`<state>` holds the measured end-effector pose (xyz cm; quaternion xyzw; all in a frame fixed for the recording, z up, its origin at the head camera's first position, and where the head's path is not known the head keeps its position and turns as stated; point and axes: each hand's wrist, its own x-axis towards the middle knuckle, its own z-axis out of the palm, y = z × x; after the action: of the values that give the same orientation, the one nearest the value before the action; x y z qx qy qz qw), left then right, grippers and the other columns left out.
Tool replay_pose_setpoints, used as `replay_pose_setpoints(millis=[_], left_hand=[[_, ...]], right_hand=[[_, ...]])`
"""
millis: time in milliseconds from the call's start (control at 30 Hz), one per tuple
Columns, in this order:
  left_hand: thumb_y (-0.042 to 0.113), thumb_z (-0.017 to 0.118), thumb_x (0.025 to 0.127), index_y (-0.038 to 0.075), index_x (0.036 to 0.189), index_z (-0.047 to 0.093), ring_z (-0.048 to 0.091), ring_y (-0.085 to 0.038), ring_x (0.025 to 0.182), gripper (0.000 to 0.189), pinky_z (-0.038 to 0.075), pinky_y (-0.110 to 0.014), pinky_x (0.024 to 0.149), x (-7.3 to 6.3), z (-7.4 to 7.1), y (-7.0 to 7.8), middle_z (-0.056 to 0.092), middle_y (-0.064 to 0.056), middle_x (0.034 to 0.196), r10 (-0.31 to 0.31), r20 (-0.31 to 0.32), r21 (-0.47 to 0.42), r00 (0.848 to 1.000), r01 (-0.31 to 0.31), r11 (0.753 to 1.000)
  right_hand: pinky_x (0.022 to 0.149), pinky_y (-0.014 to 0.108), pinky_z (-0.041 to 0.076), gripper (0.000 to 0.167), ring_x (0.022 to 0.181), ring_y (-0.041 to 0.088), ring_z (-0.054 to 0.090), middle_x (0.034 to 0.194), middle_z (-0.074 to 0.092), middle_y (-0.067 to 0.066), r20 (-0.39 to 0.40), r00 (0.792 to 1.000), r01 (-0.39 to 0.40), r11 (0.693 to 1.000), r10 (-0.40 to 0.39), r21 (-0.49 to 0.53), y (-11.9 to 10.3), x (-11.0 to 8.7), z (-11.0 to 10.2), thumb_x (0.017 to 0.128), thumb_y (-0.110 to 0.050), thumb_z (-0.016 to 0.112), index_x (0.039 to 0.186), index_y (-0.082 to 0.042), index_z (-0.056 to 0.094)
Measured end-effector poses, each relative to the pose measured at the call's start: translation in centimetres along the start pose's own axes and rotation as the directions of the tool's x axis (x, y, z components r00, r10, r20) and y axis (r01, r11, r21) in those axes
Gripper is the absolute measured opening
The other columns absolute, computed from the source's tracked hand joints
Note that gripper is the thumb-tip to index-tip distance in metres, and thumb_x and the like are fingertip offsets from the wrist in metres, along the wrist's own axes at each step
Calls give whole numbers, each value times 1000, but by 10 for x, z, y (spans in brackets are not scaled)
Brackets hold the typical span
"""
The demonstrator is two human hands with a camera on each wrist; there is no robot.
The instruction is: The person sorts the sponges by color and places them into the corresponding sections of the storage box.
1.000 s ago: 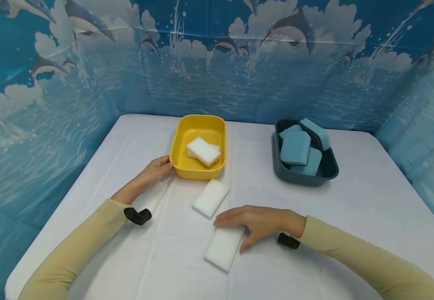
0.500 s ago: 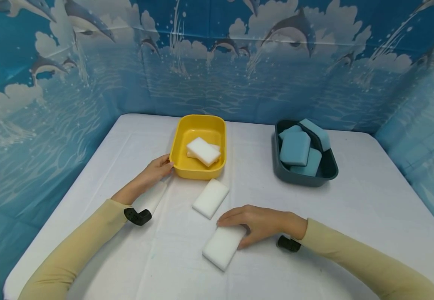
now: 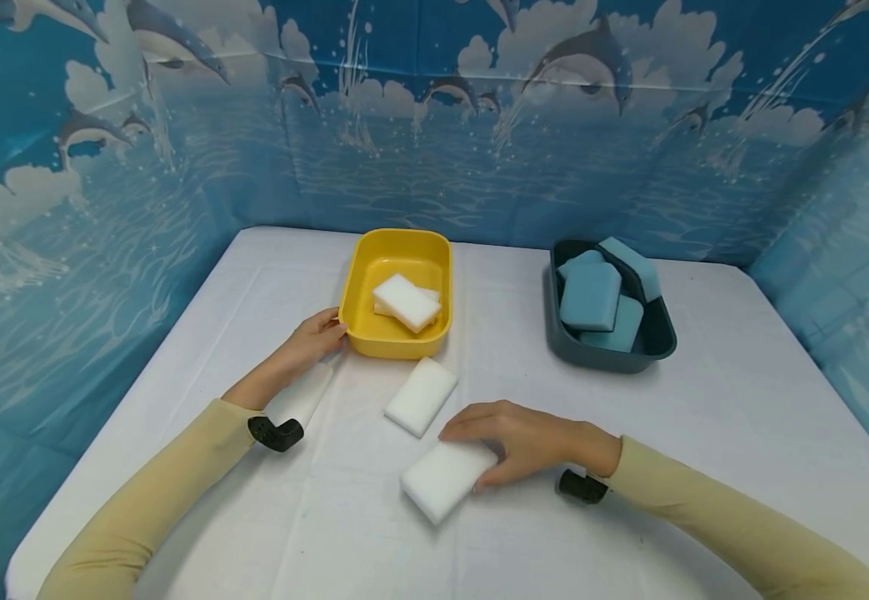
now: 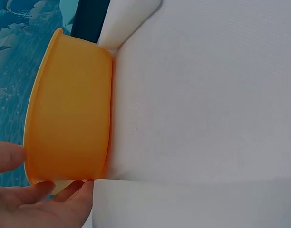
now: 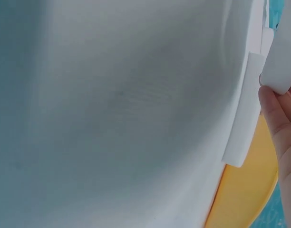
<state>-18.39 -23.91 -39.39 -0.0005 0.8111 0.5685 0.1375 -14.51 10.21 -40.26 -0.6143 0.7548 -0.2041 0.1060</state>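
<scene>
Near the front middle of the table, my right hand (image 3: 520, 442) pinches a white sponge (image 3: 447, 479) by its far end, thumb on the near side and fingers on the far side. The sponge looks tilted, its edge lifted a little off the cloth. In the right wrist view the thumb (image 5: 278, 118) presses against that sponge (image 5: 283, 52). My left hand (image 3: 314, 337) grips the near left corner of a yellow tub (image 3: 400, 346), which holds white sponges (image 3: 407, 302). From the left wrist view, the thumb is at the tub's rim (image 4: 29, 137) and the fingers curl beneath.
Another white sponge (image 3: 421, 397) lies flat between the yellow tub and my right hand. At the back right stands a dark teal tub (image 3: 606, 358) with several blue sponges (image 3: 591, 296). A dolphin-printed curtain (image 3: 419, 167) hangs behind the white-clothed table (image 3: 359, 533).
My right hand has closed on the white sponge and raised it slightly, turning it a little. The left hand and the yellow tub have stayed in place.
</scene>
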Motion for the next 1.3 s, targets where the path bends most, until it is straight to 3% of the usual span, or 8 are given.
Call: replay_pose_setpoints(millis=[200,400,700,1033,1300], left_hand=[[17,33,103,2,150,14,33,-31,140,53,32,-42,114,0,0,-1,27,-20,151,-29,-12,-81,1000,28,996],[15,33,102,1,148,17,35,-33,136,51,33,-42,113,0,-1,-2,29,-21,149,-49,-1,-194,999,48,980],[14,35,101,-3,147,17,32,-34,139,53,31,-41,115,-1,-3,-4,25,-21,151,-45,17,-269,999,47,962],[14,35,100,-4,147,16,33,-34,138,54,31,-41,114,-2,-4,-5,27,-23,151,-34,20,-299,999,39,953],[12,34,100,-4,147,17,33,-35,137,53,30,-41,115,-4,-4,-7,27,-24,150,-40,20,-316,999,44,948]], right_hand=[[96,31,50,61,117,16,56,129,58,4,-50,999,-16,1000,16,2,1,4,-5,82,-45,67,131,-11,54],[95,34,52,61,116,19,57,129,59,5,-176,982,-71,997,75,27,1,11,-19,79,-40,73,130,-13,55],[89,40,54,60,110,19,59,123,63,6,-372,916,-148,988,151,35,7,20,-38,73,-27,81,126,-12,59],[86,37,56,58,109,22,60,123,63,9,-452,860,-240,969,236,49,19,32,-50,73,-25,80,126,-10,60],[87,39,55,57,102,22,60,120,64,11,-523,800,-303,950,294,71,29,45,-59,73,-23,81,125,-9,61]])
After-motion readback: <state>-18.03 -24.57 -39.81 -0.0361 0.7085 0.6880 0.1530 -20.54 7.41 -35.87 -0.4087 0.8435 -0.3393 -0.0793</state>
